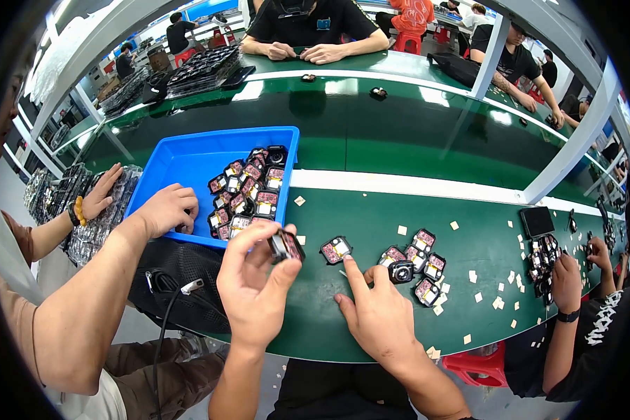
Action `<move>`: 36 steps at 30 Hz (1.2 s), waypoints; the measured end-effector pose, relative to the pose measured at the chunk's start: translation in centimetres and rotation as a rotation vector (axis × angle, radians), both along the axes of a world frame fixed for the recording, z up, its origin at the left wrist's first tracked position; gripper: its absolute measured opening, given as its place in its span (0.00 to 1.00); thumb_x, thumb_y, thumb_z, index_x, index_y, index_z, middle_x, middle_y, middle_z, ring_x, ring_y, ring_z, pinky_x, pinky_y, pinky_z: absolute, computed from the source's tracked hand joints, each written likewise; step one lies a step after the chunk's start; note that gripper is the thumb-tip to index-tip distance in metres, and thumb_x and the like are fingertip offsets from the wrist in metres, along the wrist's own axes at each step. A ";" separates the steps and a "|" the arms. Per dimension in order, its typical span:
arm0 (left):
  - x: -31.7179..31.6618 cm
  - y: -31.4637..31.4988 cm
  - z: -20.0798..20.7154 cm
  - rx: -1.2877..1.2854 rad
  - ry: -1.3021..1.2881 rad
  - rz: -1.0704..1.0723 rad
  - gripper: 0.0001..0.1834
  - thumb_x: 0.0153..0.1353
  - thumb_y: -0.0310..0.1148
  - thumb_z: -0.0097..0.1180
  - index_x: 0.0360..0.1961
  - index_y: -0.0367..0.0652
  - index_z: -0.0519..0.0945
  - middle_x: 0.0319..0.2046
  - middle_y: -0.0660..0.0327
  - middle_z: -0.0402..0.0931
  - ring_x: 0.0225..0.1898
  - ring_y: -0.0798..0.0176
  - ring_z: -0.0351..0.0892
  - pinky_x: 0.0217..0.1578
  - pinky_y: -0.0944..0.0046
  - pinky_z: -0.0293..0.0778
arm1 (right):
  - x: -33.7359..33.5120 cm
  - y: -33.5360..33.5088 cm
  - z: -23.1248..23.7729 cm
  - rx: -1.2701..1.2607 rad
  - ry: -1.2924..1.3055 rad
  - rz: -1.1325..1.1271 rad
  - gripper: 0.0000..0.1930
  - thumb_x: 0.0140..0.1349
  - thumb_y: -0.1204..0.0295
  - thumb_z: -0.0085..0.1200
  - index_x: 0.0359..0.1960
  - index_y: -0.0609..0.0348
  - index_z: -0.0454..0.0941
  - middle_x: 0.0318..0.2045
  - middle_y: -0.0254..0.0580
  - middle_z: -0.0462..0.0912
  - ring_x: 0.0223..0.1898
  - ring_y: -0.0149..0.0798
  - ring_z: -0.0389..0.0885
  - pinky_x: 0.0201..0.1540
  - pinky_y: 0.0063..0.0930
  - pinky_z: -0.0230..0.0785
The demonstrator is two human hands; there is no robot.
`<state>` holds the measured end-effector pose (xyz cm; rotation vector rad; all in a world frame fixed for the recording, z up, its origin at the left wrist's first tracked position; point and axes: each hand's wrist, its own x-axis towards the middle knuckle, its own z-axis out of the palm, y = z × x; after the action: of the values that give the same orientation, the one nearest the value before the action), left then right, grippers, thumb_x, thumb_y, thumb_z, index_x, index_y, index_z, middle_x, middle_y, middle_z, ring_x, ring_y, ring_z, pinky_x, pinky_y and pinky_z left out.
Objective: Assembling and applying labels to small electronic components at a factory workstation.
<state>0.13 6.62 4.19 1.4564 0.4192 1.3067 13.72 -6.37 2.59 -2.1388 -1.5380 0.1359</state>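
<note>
My left hand is raised beside the blue bin and pinches a small black square electronic module between thumb and fingers, tilted on edge. On the green table, my right hand has its index finger stretched out, with the tip at the lower edge of a flat black-framed module. Its thumb is apart and the other fingers curl under. Just right of that hand lies a cluster of similar modules, one with a round black lens facing up.
The blue bin at left holds many modules, and a neighbour's hand reaches in. Beneath it sits a black mesh bag with a cable. Pale square chips litter the right side. Another worker's hand handles modules there. White posts frame the bench.
</note>
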 end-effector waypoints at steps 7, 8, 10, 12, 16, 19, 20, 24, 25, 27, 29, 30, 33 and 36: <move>2.8 6.9 2.6 0.266 0.654 0.584 0.13 0.62 0.29 0.67 0.44 0.36 0.79 0.39 0.48 0.84 0.42 0.45 0.84 0.47 0.54 0.77 | 0.0 -0.3 -0.3 -0.088 -0.015 0.013 0.32 0.63 0.58 0.66 0.67 0.54 0.72 0.42 0.46 0.72 0.35 0.45 0.82 0.30 0.39 0.77; 3.1 7.3 2.7 0.226 0.743 0.605 0.12 0.63 0.30 0.67 0.43 0.36 0.79 0.39 0.48 0.84 0.42 0.44 0.84 0.48 0.53 0.76 | 0.2 -0.3 -0.3 -0.084 -0.003 0.003 0.33 0.63 0.57 0.66 0.68 0.53 0.71 0.42 0.46 0.72 0.35 0.44 0.82 0.30 0.39 0.78; 2.8 7.9 2.4 0.286 0.787 0.647 0.12 0.63 0.32 0.66 0.42 0.37 0.80 0.38 0.48 0.84 0.41 0.43 0.84 0.50 0.50 0.75 | -0.1 -0.1 0.3 -0.096 -0.017 0.027 0.34 0.64 0.55 0.65 0.69 0.52 0.69 0.41 0.47 0.71 0.35 0.45 0.83 0.29 0.39 0.78; 2.6 8.4 1.7 0.347 0.830 0.690 0.11 0.64 0.33 0.65 0.41 0.37 0.80 0.38 0.47 0.84 0.41 0.41 0.84 0.52 0.47 0.73 | -0.4 0.4 1.2 -0.107 -0.031 0.050 0.34 0.64 0.54 0.65 0.69 0.52 0.67 0.41 0.47 0.70 0.34 0.45 0.83 0.28 0.39 0.79; 2.7 8.1 0.7 0.334 0.900 0.614 0.10 0.65 0.34 0.63 0.41 0.38 0.81 0.41 0.49 0.84 0.48 0.41 0.82 0.60 0.38 0.68 | -0.6 1.3 1.7 -0.260 -0.050 0.012 0.35 0.64 0.50 0.63 0.69 0.50 0.67 0.42 0.48 0.70 0.36 0.47 0.85 0.29 0.40 0.80; 2.0 7.8 0.8 0.462 0.775 0.606 0.11 0.64 0.33 0.64 0.43 0.37 0.81 0.47 0.48 0.82 0.57 0.40 0.78 0.63 0.41 0.66 | -0.8 0.8 1.8 -0.250 -0.029 0.011 0.32 0.64 0.49 0.63 0.65 0.50 0.70 0.43 0.47 0.71 0.38 0.47 0.85 0.29 0.41 0.80; 2.4 7.2 1.0 0.479 0.696 0.551 0.11 0.64 0.31 0.64 0.45 0.37 0.81 0.48 0.47 0.82 0.58 0.39 0.78 0.63 0.43 0.67 | -0.6 0.4 1.6 -0.250 -0.014 -0.012 0.30 0.64 0.49 0.63 0.62 0.51 0.72 0.44 0.47 0.72 0.38 0.47 0.86 0.29 0.42 0.80; 2.5 3.1 1.7 0.557 0.519 0.404 0.11 0.61 0.22 0.65 0.45 0.35 0.82 0.49 0.46 0.83 0.57 0.43 0.81 0.59 0.52 0.75 | -0.8 -1.2 1.5 -0.205 -0.011 -0.047 0.22 0.61 0.51 0.66 0.45 0.53 0.78 0.44 0.44 0.74 0.34 0.45 0.87 0.26 0.40 0.79; 2.3 1.8 1.6 0.537 0.477 0.352 0.11 0.59 0.21 0.66 0.44 0.34 0.83 0.49 0.46 0.83 0.58 0.44 0.82 0.58 0.52 0.75 | -0.8 -1.5 1.0 -0.119 -0.042 -0.040 0.19 0.59 0.55 0.69 0.41 0.54 0.78 0.43 0.42 0.76 0.30 0.43 0.86 0.23 0.38 0.77; 1.5 -0.3 0.9 0.449 0.451 0.251 0.11 0.59 0.20 0.65 0.43 0.35 0.83 0.49 0.47 0.83 0.56 0.45 0.83 0.57 0.52 0.76 | -0.9 -1.9 0.7 -0.077 -0.043 -0.031 0.18 0.58 0.57 0.70 0.40 0.54 0.78 0.43 0.40 0.76 0.28 0.42 0.86 0.23 0.37 0.77; 1.0 -1.8 -0.4 0.332 0.420 0.171 0.10 0.59 0.20 0.65 0.43 0.35 0.84 0.49 0.48 0.83 0.54 0.46 0.84 0.56 0.53 0.78 | -0.5 -2.3 0.2 -0.001 -0.038 -0.002 0.17 0.57 0.63 0.70 0.42 0.54 0.78 0.42 0.38 0.77 0.26 0.40 0.85 0.24 0.34 0.78; 0.8 -2.6 -1.2 0.237 0.401 0.134 0.11 0.58 0.20 0.66 0.43 0.35 0.84 0.48 0.48 0.83 0.55 0.48 0.84 0.56 0.54 0.78 | -0.5 -2.4 0.2 -0.018 -0.044 -0.018 0.17 0.57 0.63 0.70 0.42 0.54 0.78 0.42 0.38 0.77 0.26 0.40 0.85 0.24 0.34 0.78; -0.2 -4.3 -3.4 0.061 0.385 0.034 0.12 0.61 0.20 0.65 0.47 0.34 0.82 0.52 0.48 0.81 0.57 0.52 0.82 0.58 0.56 0.77 | 0.0 -2.8 -0.2 0.056 0.122 0.003 0.23 0.56 0.63 0.72 0.50 0.55 0.76 0.48 0.41 0.80 0.28 0.43 0.87 0.26 0.34 0.79; -0.4 -5.5 -4.3 -0.247 0.204 -0.159 0.17 0.66 0.23 0.64 0.55 0.33 0.78 0.57 0.49 0.78 0.59 0.55 0.80 0.60 0.59 0.76 | 0.8 -3.4 -1.0 0.197 0.300 0.012 0.26 0.55 0.63 0.74 0.52 0.56 0.75 0.49 0.44 0.82 0.31 0.45 0.88 0.28 0.34 0.81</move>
<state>-0.27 1.15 -0.13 1.3875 0.5662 0.9484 14.55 -9.77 1.60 -1.8605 -1.3317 0.2841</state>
